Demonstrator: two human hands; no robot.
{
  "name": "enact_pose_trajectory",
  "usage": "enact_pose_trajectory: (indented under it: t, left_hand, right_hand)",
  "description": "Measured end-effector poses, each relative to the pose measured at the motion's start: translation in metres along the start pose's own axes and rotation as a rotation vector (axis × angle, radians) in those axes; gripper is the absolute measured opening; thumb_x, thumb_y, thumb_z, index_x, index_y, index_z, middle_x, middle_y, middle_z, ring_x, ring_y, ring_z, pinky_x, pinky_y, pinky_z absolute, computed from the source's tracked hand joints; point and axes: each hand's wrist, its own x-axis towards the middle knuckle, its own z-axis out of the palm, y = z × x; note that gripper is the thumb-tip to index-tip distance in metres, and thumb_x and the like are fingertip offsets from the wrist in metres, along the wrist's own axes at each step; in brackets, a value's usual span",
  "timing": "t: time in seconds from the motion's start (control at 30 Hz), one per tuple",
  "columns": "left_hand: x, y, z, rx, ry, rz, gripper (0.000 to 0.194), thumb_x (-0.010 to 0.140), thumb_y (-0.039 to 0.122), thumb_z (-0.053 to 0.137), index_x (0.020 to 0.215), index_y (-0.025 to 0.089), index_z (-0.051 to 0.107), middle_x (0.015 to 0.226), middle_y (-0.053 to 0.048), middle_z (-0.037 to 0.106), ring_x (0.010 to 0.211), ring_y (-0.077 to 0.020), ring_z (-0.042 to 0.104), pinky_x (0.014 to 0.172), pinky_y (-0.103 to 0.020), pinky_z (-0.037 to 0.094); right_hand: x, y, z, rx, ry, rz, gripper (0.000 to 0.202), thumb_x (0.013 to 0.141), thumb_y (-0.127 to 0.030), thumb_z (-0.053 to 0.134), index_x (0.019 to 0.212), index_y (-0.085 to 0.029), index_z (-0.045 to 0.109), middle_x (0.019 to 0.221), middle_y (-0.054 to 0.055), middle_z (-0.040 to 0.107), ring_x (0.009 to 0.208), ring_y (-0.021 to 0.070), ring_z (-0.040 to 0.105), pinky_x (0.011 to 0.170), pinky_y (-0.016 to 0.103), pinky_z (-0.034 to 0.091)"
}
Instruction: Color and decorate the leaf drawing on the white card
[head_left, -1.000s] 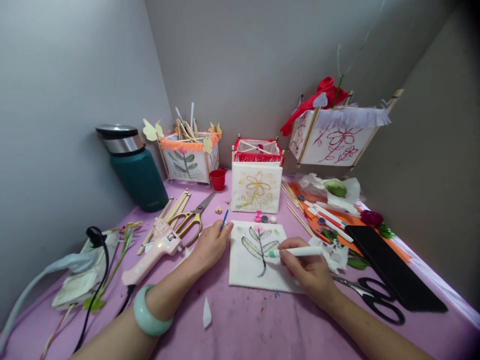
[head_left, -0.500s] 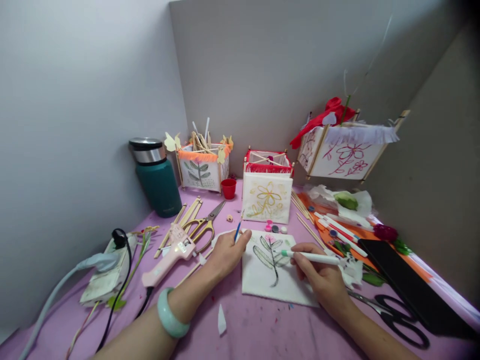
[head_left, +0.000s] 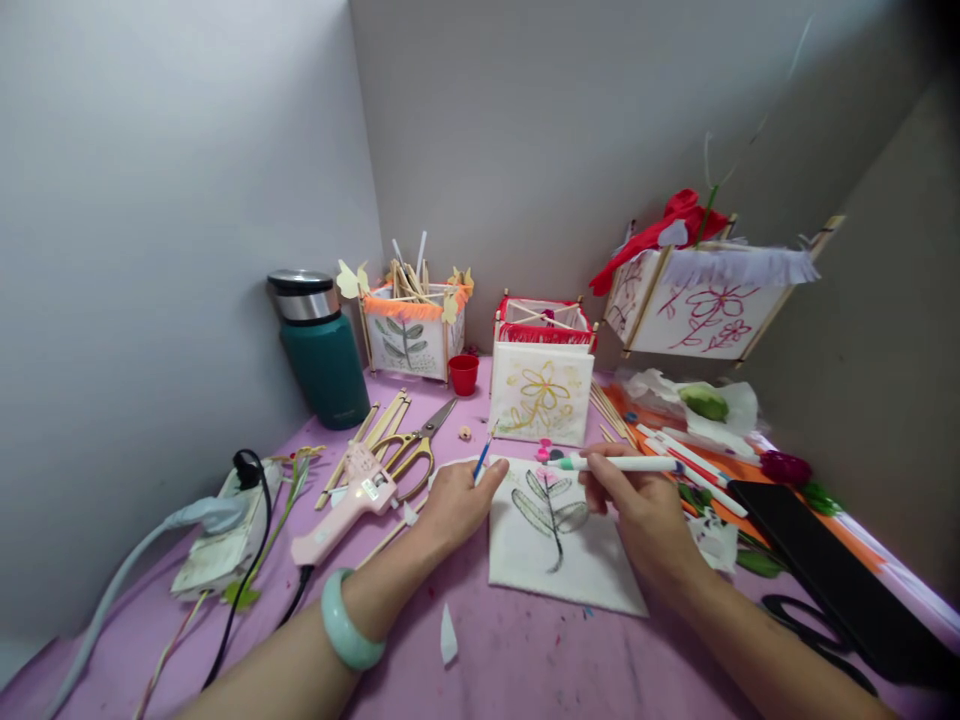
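Note:
A white square panel (head_left: 592, 555) lies on the purple table, bearing a dark stem with leaves and a pink flower at its top. My right hand (head_left: 637, 500) grips a white marker (head_left: 630, 464) with a green tip, held level over the panel's upper part, near the pink flower. A thin blue brush (head_left: 482, 456) is pinched in my left hand (head_left: 465, 500), its bristles pointing up. That hand rests at the panel's upper left edge. Small pink and grey paint pots (head_left: 545, 450) sit just behind the panel.
At left are a pink glue gun (head_left: 352, 505), gold-handled scissors (head_left: 412, 450), a green bottle (head_left: 322, 360) and a power strip (head_left: 225, 545). Decorated box lanterns (head_left: 409, 340) stand behind. At right lie markers (head_left: 697, 470), a black phone-like slab (head_left: 825, 570) and black-handled scissors (head_left: 810, 625).
My right hand has moved up with the marker, from beside the stem to near the pink flower. The view has shifted slightly; my left hand still holds the brush.

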Motion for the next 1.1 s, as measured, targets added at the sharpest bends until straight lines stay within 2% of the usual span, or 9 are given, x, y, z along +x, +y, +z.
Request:
enact_pose_trajectory:
  t: [0.1, 0.17, 0.27, 0.37, 0.57, 0.67, 0.8, 1.03, 1.1]
  left_hand:
    - [0.0, 0.002, -0.001, 0.001, -0.017, -0.025, 0.047, 0.081, 0.055, 0.04, 0.049, 0.021, 0.037, 0.045, 0.002, 0.038, 0.051, -0.0151, 0.044, 0.053, -0.027, 0.025]
    - [0.0, 0.004, -0.003, -0.027, -0.028, -0.082, 0.046, 0.082, 0.053, 0.039, 0.049, 0.021, 0.041, 0.043, 0.001, 0.04, 0.05, -0.0157, 0.046, 0.052, -0.027, 0.027]
    - [0.001, 0.006, -0.005, -0.078, -0.017, -0.149, 0.041, 0.083, 0.049, 0.039, 0.057, 0.021, 0.052, 0.041, 0.0, 0.047, 0.048, -0.017, 0.05, 0.052, -0.027, 0.031]
    - [0.002, 0.005, -0.004, -0.115, -0.011, -0.161, 0.034, 0.081, 0.048, 0.042, 0.067, 0.021, 0.058, 0.041, 0.001, 0.05, 0.045, -0.0169, 0.051, 0.051, -0.027, 0.034]
    - [0.001, -0.001, 0.003, -0.224, -0.122, -0.174, 0.045, 0.082, 0.055, 0.036, 0.071, 0.018, 0.059, 0.038, 0.003, 0.049, 0.035, -0.0132, 0.046, 0.043, -0.024, 0.033]
    - [0.001, -0.003, 0.005, -0.216, -0.19, -0.175, 0.048, 0.081, 0.058, 0.037, 0.07, 0.018, 0.06, 0.038, 0.002, 0.05, 0.034, -0.0128, 0.046, 0.041, -0.024, 0.034]
    - [0.002, -0.003, 0.005, -0.177, -0.233, -0.193, 0.048, 0.079, 0.059, 0.041, 0.068, 0.018, 0.062, 0.037, 0.001, 0.051, 0.033, -0.0132, 0.047, 0.04, -0.024, 0.034]
    - [0.004, -0.003, 0.003, -0.307, -0.2, -0.269, 0.047, 0.08, 0.059, 0.04, 0.073, 0.017, 0.06, 0.039, 0.0, 0.054, 0.03, -0.014, 0.047, 0.036, -0.025, 0.036]
    - [0.005, -0.002, 0.003, -0.3, -0.207, -0.288, 0.047, 0.079, 0.059, 0.042, 0.071, 0.016, 0.06, 0.04, -0.001, 0.055, 0.03, -0.0144, 0.048, 0.037, -0.025, 0.036]
  right_hand:
    - [-0.007, 0.011, 0.005, 0.02, -0.012, 0.001, 0.022, 0.082, -0.04, 0.057, 0.084, -0.019, 0.055, 0.056, -0.003, 0.053, 0.044, 0.0091, 0.045, 0.042, 0.021, 0.035]
    - [-0.016, 0.018, 0.006, -0.038, -0.069, 0.001, 0.021, 0.083, -0.039, 0.056, 0.086, -0.019, 0.056, 0.058, -0.002, 0.053, 0.046, 0.0093, 0.045, 0.043, 0.021, 0.035]
    - [-0.025, 0.024, 0.003, -0.13, -0.142, -0.016, 0.021, 0.083, -0.039, 0.055, 0.09, -0.019, 0.058, 0.062, -0.001, 0.054, 0.049, 0.0103, 0.047, 0.046, 0.022, 0.038]
    - [-0.025, 0.025, 0.002, -0.163, -0.143, -0.023, 0.021, 0.083, -0.039, 0.055, 0.092, -0.02, 0.059, 0.061, -0.001, 0.054, 0.05, 0.0115, 0.048, 0.047, 0.023, 0.039]
    - [-0.025, 0.02, 0.004, -0.094, -0.068, -0.011, 0.019, 0.083, -0.038, 0.055, 0.085, -0.019, 0.058, 0.059, -0.002, 0.055, 0.047, 0.0099, 0.047, 0.045, 0.021, 0.038]
    - [-0.03, 0.017, 0.007, -0.031, -0.025, 0.003, 0.02, 0.084, -0.038, 0.054, 0.08, -0.019, 0.056, 0.054, -0.004, 0.052, 0.043, 0.0086, 0.044, 0.041, 0.02, 0.035]
    - [-0.031, 0.015, 0.009, -0.061, 0.022, -0.029, 0.019, 0.083, -0.037, 0.055, 0.082, -0.019, 0.057, 0.058, -0.003, 0.055, 0.045, 0.0085, 0.046, 0.042, 0.02, 0.038]
    - [-0.009, 0.008, -0.009, 0.012, 0.213, -0.1, 0.016, 0.084, -0.035, 0.055, 0.082, -0.019, 0.053, 0.059, -0.004, 0.055, 0.046, 0.0081, 0.048, 0.045, 0.02, 0.04]
    - [-0.01, 0.006, -0.008, 0.026, 0.214, -0.099, 0.017, 0.084, -0.036, 0.055, 0.082, -0.02, 0.052, 0.059, -0.004, 0.054, 0.046, 0.0082, 0.048, 0.044, 0.02, 0.04]
